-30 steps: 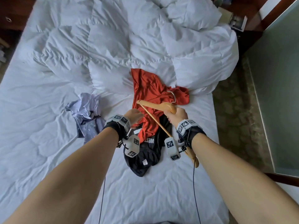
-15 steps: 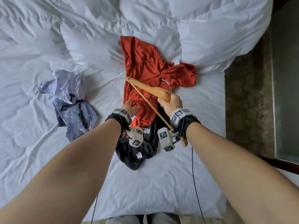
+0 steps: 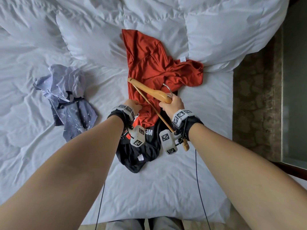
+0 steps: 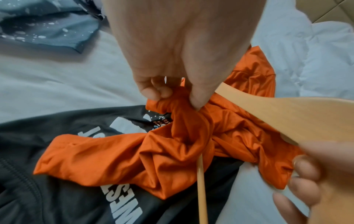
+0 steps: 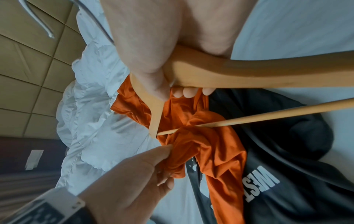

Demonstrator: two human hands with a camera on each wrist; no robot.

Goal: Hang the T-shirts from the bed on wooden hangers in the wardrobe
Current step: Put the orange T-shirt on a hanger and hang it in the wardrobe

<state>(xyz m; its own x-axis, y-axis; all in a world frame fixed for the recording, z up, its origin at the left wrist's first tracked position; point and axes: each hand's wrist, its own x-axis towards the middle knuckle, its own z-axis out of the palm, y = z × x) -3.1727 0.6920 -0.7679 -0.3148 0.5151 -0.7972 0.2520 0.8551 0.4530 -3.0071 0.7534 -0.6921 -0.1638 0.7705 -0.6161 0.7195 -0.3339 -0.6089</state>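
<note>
The orange T-shirt (image 3: 149,67) is lying crumpled on the bed (image 3: 166,188), stretching straight away from the person toward the duvet (image 3: 224,30), with its near end draped over a black T-shirt (image 3: 141,155). That near end is what matters here: the left hand (image 3: 132,105) is sitting right on it, thumb and fingertips (image 4: 159,92) pinching a bunched fold of orange fabric.

The right hand (image 3: 172,103) is just beside it, fingers wrapped around the middle of the wooden hanger (image 3: 149,90), near the metal hook (image 3: 167,88). The hanger is hovering over the shirt, tilted, and running diagonally: one shoulder tip is pointing up-left over the orange cloth, the other end is poking out down by the right wrist. So hanger and shirt axes are crossing rather than lining up.

Judging from that, the next bit probably needs the left hand to open up the pinched edge while the right swings the far tip into it. Whether the pinched fold is hem or collar, can't tell.

A third, bluish T-shirt (image 3: 69,100) is sitting well off to the left.
</note>
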